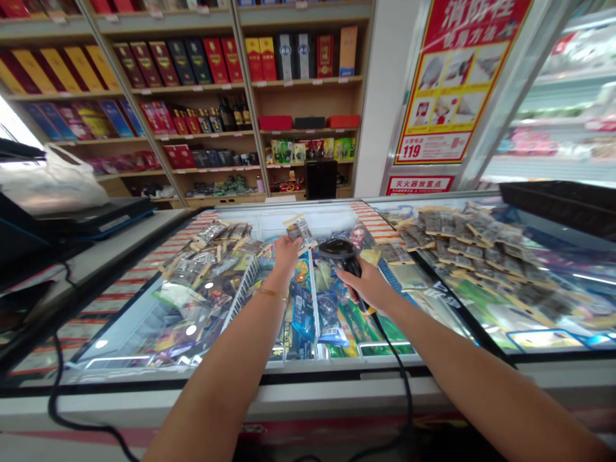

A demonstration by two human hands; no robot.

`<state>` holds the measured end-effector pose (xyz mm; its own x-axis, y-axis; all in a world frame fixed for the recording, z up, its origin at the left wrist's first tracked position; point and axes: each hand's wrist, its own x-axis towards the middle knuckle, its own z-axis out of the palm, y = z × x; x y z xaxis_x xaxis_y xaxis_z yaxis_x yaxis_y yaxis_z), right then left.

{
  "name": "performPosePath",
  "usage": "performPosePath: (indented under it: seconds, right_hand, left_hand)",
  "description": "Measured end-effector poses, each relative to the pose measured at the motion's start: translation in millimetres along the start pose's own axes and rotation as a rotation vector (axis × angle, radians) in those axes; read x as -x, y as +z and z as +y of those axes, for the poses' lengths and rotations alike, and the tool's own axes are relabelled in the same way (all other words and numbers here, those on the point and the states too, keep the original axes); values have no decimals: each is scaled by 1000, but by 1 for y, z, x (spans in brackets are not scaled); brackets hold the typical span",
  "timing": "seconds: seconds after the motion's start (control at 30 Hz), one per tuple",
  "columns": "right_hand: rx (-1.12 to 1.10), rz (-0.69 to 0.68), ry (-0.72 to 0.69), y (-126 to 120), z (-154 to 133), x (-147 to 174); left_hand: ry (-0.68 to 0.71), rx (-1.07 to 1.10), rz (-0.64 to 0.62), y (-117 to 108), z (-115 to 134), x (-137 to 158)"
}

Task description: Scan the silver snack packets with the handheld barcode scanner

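Note:
My left hand (287, 249) is closed on a small flat packet (299, 228), brown and clear with a tan edge, held out over the freezer. My right hand (363, 279) wraps around the handle of a black barcode scanner (338, 249), its wide head turned toward the packet. From the scanner's handle a black cord (402, 369) runs down over the freezer's front edge. Similar packets lie in a pile (206, 250) on the glass left of my hands. A larger heap of packets (469, 237) spreads over the glass at the right.
Wrapped frozen goods (303, 314) fill wire baskets inside the chest freezer (332, 391). A black tray (558, 205) sits at the far right. On the left counter are a white plastic bag (52, 183) and dark equipment. Shelves (308, 83) of boxes and bottles stand behind.

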<state>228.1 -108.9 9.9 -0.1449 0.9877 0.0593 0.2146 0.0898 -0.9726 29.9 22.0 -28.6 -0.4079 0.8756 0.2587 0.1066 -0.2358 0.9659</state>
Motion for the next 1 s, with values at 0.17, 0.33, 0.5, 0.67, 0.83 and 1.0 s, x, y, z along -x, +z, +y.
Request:
performPosePath:
  seconds: [0.17,0.33,0.5,0.67,0.83,1.0]
  right_hand:
    - [37,2,-2,3,-2,3]
    - [15,-2,-3,2,2,2]
    - [35,5,-11,1,3,2]
    - [19,19,-8,0,1,2]
    - [-34,46,2,-3,0,-1]
    - [-113,138,27,-23,-12,-4]
  left_hand:
    - [-12,-18,-46,0,-2,-1]
    - [-19,-54,-66,-1,-2,1]
    - [-16,-103,-78,-1,-3,1]
    - [-15,-171,-69,-1,-6,-1]
    - [-12,-250,-56,-2,-1,0]
    - [11,-324,-85,16,11,8]
